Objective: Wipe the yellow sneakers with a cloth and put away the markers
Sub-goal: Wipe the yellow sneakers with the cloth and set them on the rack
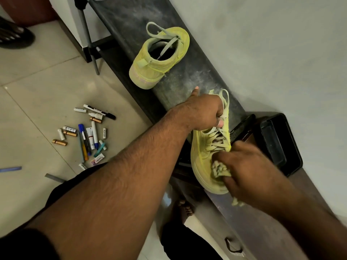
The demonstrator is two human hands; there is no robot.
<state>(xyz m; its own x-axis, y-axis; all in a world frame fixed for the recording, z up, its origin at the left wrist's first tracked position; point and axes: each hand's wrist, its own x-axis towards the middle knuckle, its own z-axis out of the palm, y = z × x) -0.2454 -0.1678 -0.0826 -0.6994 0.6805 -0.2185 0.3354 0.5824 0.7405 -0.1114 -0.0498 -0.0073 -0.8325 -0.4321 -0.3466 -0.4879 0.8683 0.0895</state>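
Note:
One yellow sneaker (159, 55) stands alone on the dusty black shelf top (185, 79), its laces loose. My left hand (204, 111) grips the heel end of a second yellow sneaker (206, 151), holding it above the shelf's near end. My right hand (246, 167) clutches a crumpled pale cloth (218, 170) and presses it against that sneaker's toe. On the tiled floor at the left lies a scatter of markers (88, 137), pens and small batteries.
A black plastic box (277, 143) sits on the dark wooden surface by the grey wall, right of the held sneaker. A tripod leg (88, 36) stands at the shelf's far end. My bare foot (185, 207) is on the floor below. A black sandal (15, 36) lies far left.

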